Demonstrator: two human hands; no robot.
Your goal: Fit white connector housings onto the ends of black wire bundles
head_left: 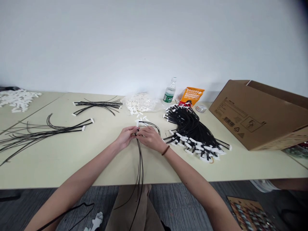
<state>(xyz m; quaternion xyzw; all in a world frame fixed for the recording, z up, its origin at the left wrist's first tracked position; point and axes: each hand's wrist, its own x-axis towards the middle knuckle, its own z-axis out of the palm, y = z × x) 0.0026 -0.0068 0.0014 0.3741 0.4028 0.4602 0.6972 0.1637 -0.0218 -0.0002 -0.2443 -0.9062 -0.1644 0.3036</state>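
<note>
My left hand (125,137) and my right hand (149,139) meet above the middle of the table, and both pinch a bunch of thin black wires (139,163). A small white plastic connector (137,123) shows at the wires' upper end, partly hidden by my fingers. The wires hang down past the table's front edge. A few loose white connectors (140,118) lie just beyond my hands. To the right of my right hand sits a large heap of black wires with white connectors (192,134). Left of my left hand lies a spread of black wires (48,131).
A smaller wire bundle (97,105) and a plastic bag of white connectors (141,102) lie at the back, beside a water bottle (169,92) and an orange packet (192,95). A tilted cardboard box (255,115) fills the right end. White connectors (16,100) are heaped far left.
</note>
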